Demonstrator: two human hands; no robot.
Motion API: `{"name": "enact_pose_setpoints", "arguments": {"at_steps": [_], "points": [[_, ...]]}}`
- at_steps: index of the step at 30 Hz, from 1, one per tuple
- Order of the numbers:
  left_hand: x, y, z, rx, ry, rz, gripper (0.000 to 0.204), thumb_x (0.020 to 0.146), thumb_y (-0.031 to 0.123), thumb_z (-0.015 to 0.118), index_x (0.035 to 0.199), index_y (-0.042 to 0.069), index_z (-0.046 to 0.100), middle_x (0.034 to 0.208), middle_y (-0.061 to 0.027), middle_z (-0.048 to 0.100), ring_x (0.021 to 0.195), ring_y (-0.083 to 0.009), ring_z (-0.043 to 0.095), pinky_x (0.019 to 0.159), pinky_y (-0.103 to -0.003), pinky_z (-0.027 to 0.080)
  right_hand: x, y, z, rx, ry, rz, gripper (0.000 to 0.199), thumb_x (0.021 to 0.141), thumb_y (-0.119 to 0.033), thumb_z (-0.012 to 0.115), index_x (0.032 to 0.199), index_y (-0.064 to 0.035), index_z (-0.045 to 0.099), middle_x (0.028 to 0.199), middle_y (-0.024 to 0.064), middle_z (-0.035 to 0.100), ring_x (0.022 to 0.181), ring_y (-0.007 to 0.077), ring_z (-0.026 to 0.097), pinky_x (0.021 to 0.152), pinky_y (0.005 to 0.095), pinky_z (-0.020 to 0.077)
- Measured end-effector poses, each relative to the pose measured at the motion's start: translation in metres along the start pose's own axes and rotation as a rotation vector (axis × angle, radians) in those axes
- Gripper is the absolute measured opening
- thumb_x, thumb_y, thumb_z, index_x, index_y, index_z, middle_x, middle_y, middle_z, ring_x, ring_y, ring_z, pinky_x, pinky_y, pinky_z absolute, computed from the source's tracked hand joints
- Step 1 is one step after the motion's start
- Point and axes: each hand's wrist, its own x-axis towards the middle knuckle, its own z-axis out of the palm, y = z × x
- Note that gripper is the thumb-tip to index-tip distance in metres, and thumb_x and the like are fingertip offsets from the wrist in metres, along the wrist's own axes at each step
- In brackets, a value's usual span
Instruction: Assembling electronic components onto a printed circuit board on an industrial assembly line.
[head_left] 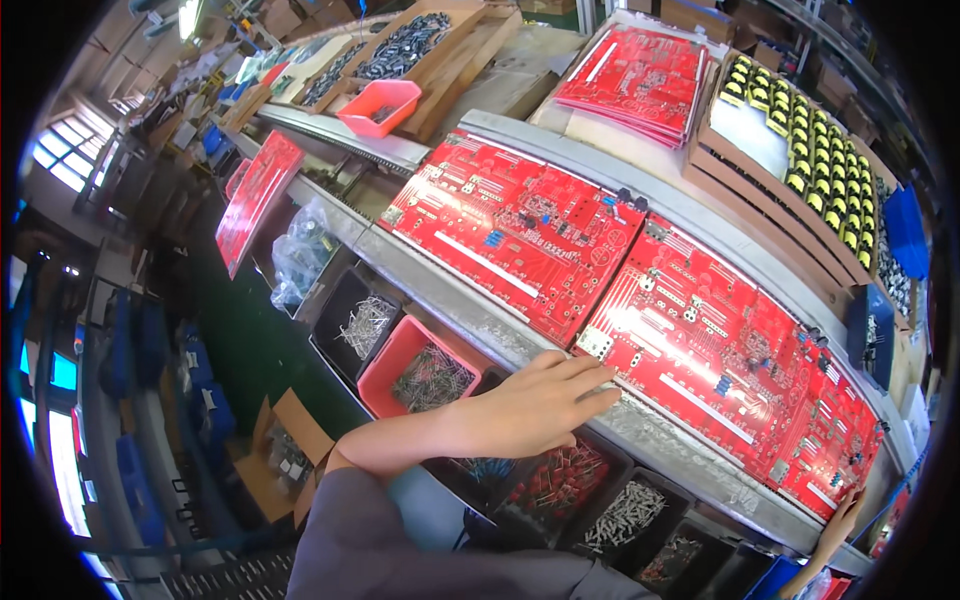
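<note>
Three red circuit boards lie along a metal conveyor rail [460, 287]: a left board [560, 215], a middle board [700, 290] and a right board [835, 440]. My left hand [545, 405] reaches over the near rail, fingers stretched toward the middle board's near left corner, holding nothing. Whether its fingertips touch the board is hard to tell. At the far right, my right hand [843, 522] lies along the right board's near edge, its fingers extended and partly hidden. White slots and small blue parts show on the boards.
Below the rail stand a pink bin [375, 385] and black bins of leaded parts, including a bin of red ones [560, 480]. Behind are stacked red boards [640, 80], a carton of yellow-black components [820, 160] and a pink tray [380, 105]. Another red board [258, 200] tilts at left.
</note>
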Motion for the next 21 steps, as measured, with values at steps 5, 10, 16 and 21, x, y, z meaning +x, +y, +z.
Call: {"name": "enact_pose_setpoints", "arguments": {"at_steps": [5, 10, 16, 21], "points": [[-0.003, -0.002, 0.001, -0.02, 0.006, 0.003, 0.07, 0.076, 0.019, 0.074, 0.136, 0.004, 0.042, 0.142, -0.0161, 0.039, 0.132, -0.0314, 0.037, 0.104, -0.043, 0.032, 0.0, 0.003, -0.001, -0.003, -0.026, 0.012, 0.054, 0.101, -0.036, 0.042, 0.141, 0.0005, 0.037, 0.14, 0.0223, 0.045, 0.128, 0.0313, 0.045, 0.105, 0.0346, 0.0329], [0.005, 0.001, -0.006, -0.019, -0.037, 0.001, 0.07, 0.075, 0.019, 0.074, 0.136, 0.004, 0.042, 0.142, -0.0163, 0.038, 0.133, -0.0313, 0.037, 0.104, -0.042, 0.032, -0.002, 0.017, -0.003, 0.022, -0.017, 0.001, 0.053, 0.101, -0.033, 0.044, 0.141, 0.0022, 0.036, 0.141, 0.0222, 0.044, 0.13, 0.031, 0.044, 0.107, 0.0345, 0.0319], [0.002, 0.0, -0.005, -0.018, -0.036, -0.029, 0.071, 0.075, 0.02, 0.074, 0.136, 0.005, 0.042, 0.144, -0.0162, 0.037, 0.132, -0.0321, 0.038, 0.104, -0.043, 0.031, 0.005, 0.013, -0.001, -0.018, -0.035, 0.004, 0.054, 0.1, -0.034, 0.046, 0.14, 0.002, 0.039, 0.138, 0.0238, 0.047, 0.129, 0.0323, 0.045, 0.107, 0.035, 0.033], [0.006, 0.003, -0.006, 0.006, -0.055, -0.038, 0.071, 0.074, 0.021, 0.075, 0.136, 0.007, 0.042, 0.146, -0.0151, 0.036, 0.131, -0.033, 0.038, 0.104, -0.043, 0.031, 0.0, -0.005, -0.004, 0.019, 0.001, 0.006, 0.052, 0.1, -0.033, 0.046, 0.139, 0.0009, 0.039, 0.138, 0.0231, 0.047, 0.129, 0.0322, 0.045, 0.106, 0.036, 0.0341]]}}
